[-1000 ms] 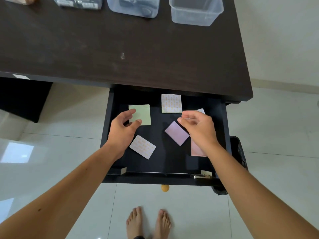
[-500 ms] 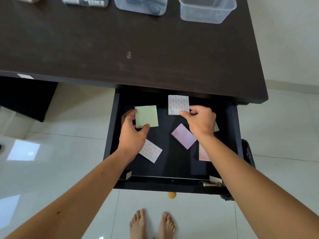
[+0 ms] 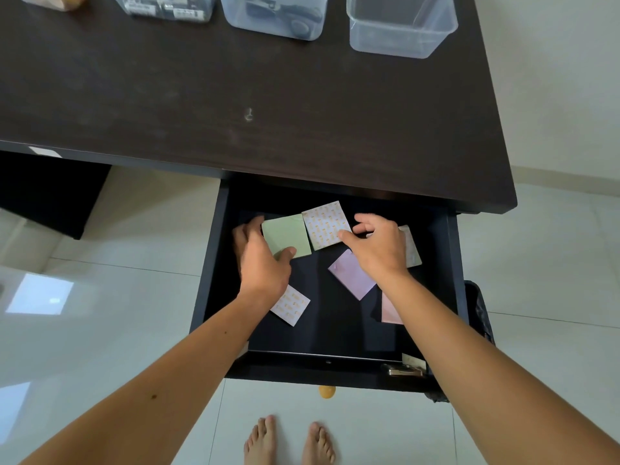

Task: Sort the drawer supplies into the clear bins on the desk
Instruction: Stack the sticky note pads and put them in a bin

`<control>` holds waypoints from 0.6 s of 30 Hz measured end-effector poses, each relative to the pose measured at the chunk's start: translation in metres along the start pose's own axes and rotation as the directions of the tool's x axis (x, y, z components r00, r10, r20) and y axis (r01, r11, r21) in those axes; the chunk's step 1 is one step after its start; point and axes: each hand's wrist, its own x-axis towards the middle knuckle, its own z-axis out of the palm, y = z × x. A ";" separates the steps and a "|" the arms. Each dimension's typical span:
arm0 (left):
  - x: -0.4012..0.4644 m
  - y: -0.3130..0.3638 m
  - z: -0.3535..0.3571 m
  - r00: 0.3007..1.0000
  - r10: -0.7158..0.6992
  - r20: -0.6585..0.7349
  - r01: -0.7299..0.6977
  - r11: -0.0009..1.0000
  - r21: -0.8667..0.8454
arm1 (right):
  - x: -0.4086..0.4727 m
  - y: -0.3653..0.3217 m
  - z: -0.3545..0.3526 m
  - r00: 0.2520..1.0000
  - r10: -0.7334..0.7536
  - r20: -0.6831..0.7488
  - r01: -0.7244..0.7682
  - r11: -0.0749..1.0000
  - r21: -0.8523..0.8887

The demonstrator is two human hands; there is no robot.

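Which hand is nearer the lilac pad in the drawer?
Right. The right hand sits just above the lilac pad, its wrist overlapping the pad's edge. The left hand is further off, gripping the green pad.

Glossy pale tile floor (image 3: pixel 100 330); dark desk (image 3: pixel 235 95); cream wall (image 3: pixel 553 78)

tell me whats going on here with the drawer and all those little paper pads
A person stands at a dark desk with its drawer pulled open, both hands inside. The left hand grips the green pad; the right hand has its fingertips on the patterned pad beside it. A purple pad, a pink pad and another patterned pad lie loose on the drawer floor. Clear bins wait at the desk's far edge; the rightmost bin looks empty.
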 end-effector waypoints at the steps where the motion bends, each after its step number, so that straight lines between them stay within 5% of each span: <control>1: 0.000 -0.001 0.000 1.000 0.000 0.003 0.000 1.000 0.000 | -0.001 0.001 0.002 1.000 -0.014 -0.004 0.014 1.000 -0.005; 18: 0.000 0.011 -0.009 0.996 -0.083 0.025 0.084 0.995 -0.049 | -0.012 -0.007 -0.012 0.985 0.082 0.151 -0.110 0.975 0.194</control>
